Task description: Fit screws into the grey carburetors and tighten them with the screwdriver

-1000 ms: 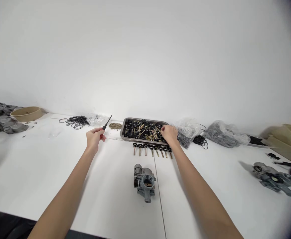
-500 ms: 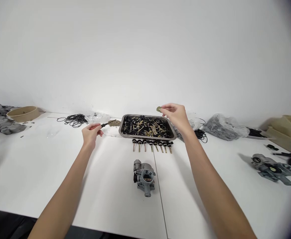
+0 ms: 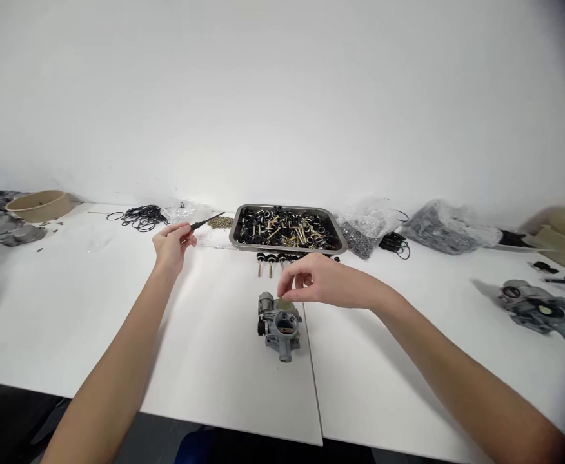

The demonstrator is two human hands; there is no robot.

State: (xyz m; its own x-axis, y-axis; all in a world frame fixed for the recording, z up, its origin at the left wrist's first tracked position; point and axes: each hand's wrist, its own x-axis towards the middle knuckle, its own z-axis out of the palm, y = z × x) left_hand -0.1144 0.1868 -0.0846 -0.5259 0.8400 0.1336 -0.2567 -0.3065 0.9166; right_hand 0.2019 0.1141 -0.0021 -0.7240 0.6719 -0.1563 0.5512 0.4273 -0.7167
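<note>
A grey metal carburetor body (image 3: 278, 327) stands on the white table (image 3: 93, 309) near the front edge. My right hand (image 3: 318, 283) hovers just over its top, fingers pinched on a small flat brass-coloured disc (image 3: 285, 303) that touches or nearly touches the carburetor. My left hand (image 3: 170, 243) is raised to the left, closed on a thin black-handled tool (image 3: 206, 222) that points toward the metal tray (image 3: 286, 247). The tray holds several black and brass small parts.
A row of several black-capped screws (image 3: 269, 261) lies before the tray. Black O-rings (image 3: 140, 216), a pile of small brass bits (image 3: 220, 222) and plastic bags of parts (image 3: 444, 229) line the back. Another grey casting (image 3: 541, 310) sits far right, a tan ring (image 3: 40, 205) far left.
My right hand took a small brass disc out of the tray, lifted it, then brought it down and toward me onto the carburetor. The left hand kept the tool and barely shifted.
</note>
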